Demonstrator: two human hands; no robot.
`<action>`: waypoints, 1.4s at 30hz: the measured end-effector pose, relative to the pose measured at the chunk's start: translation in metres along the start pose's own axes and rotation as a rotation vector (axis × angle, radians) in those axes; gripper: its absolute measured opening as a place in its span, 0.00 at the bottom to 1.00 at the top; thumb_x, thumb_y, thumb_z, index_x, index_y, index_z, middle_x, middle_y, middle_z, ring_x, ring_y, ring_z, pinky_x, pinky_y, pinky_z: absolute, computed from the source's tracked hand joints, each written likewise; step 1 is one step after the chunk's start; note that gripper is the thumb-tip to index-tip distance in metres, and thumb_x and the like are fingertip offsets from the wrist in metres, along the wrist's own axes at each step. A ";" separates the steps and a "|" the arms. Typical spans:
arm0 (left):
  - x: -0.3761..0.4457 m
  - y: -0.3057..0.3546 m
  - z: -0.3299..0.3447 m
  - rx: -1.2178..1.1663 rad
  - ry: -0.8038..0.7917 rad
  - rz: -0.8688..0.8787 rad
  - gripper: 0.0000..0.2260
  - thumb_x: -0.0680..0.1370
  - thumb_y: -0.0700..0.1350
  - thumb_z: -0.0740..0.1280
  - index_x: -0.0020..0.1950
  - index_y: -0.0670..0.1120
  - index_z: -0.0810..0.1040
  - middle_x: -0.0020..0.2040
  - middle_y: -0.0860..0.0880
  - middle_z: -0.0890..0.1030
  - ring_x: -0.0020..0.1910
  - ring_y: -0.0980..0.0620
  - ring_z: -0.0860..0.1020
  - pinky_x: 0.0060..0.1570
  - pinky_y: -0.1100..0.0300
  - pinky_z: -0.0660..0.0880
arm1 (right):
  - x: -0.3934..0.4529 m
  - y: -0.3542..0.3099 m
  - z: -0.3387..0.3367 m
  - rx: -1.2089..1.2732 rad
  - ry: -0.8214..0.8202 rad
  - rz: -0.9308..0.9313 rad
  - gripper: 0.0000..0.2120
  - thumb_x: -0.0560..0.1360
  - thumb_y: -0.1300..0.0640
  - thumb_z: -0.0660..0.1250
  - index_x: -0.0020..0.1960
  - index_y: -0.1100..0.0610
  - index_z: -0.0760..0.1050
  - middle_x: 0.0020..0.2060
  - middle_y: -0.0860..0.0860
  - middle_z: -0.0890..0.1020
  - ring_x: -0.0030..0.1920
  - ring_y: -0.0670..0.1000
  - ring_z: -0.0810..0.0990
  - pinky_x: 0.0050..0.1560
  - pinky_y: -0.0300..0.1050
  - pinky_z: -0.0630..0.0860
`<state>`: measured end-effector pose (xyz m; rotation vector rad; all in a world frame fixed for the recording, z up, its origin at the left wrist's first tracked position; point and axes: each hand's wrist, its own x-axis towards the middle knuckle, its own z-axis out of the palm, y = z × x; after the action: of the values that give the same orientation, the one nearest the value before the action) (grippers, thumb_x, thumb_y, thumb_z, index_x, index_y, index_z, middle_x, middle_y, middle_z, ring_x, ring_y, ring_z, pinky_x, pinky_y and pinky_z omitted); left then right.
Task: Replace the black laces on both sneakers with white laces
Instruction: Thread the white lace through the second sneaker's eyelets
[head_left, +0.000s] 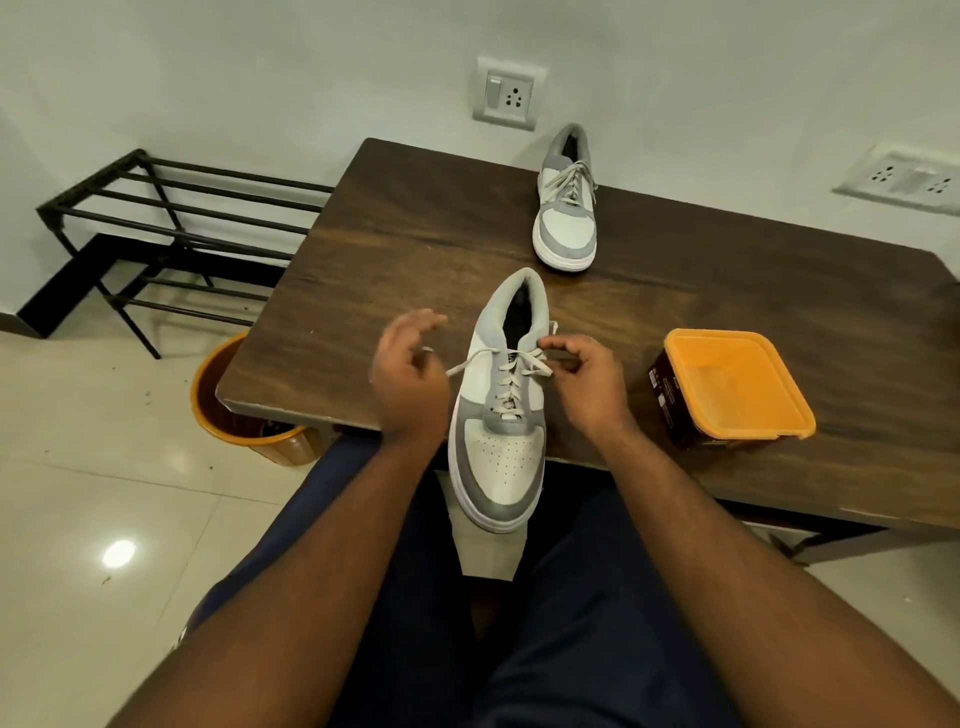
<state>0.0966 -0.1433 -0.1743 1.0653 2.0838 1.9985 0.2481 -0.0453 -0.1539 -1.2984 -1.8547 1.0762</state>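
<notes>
the near sneaker (501, 415) sits at the centre of the frame with its toe hanging over the front edge of the tabletop (395, 218) and its heel pointing away. it is already threaded with a white lace (511, 382) up to the top eyelets. the right hand (582, 379) pinches the lace end at the top right of the sneaker's collar, fingers curled tight round it. the left hand (410, 371), left of centre, has its fingers loosely curled near the other lace end, which runs out to the left toward it; whether it truly holds that end i cannot tell, as the fingertips hide it.

the far sneaker (567, 200), in the upper middle of the frame by the wall, looks laced in white as well, so i'd judge the job nearly over and the step in hand to be the evening up and tying of this last lace.

to do it well, both ends want pulling outward with equal tension so the crossings lie flat, and the ends should come out the same length before any knot. the sneaker is only partly on the tabletop, so a hard tug toward the lap could drag it off; better to pull sideways and up.

an orange-lidded tub (732, 389) stands at the right, well apart, and an orange bin (244, 421) sits on the floor at lower left.
</notes>
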 end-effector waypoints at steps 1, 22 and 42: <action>-0.004 0.003 0.008 0.017 -0.113 0.026 0.19 0.72 0.29 0.62 0.57 0.44 0.81 0.55 0.53 0.79 0.55 0.54 0.79 0.53 0.51 0.79 | 0.000 -0.001 0.001 -0.067 0.015 -0.048 0.14 0.72 0.70 0.70 0.53 0.56 0.82 0.52 0.49 0.80 0.51 0.48 0.81 0.55 0.38 0.78; 0.001 0.012 0.030 0.101 -0.213 -0.601 0.23 0.76 0.58 0.69 0.34 0.39 0.77 0.32 0.44 0.79 0.32 0.47 0.76 0.36 0.53 0.75 | -0.006 -0.018 0.025 0.477 0.142 0.583 0.15 0.73 0.48 0.73 0.37 0.59 0.77 0.34 0.54 0.80 0.34 0.51 0.78 0.41 0.49 0.78; 0.004 0.055 0.051 -0.667 0.126 -0.960 0.08 0.75 0.37 0.63 0.37 0.44 0.71 0.29 0.49 0.73 0.27 0.52 0.71 0.30 0.60 0.71 | 0.009 -0.045 0.037 1.031 0.185 0.671 0.14 0.80 0.61 0.61 0.63 0.64 0.75 0.36 0.51 0.82 0.39 0.47 0.80 0.58 0.48 0.78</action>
<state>0.1420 -0.1024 -0.1311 -0.1704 1.3162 1.9295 0.1942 -0.0548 -0.1313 -1.2647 -0.4822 1.8173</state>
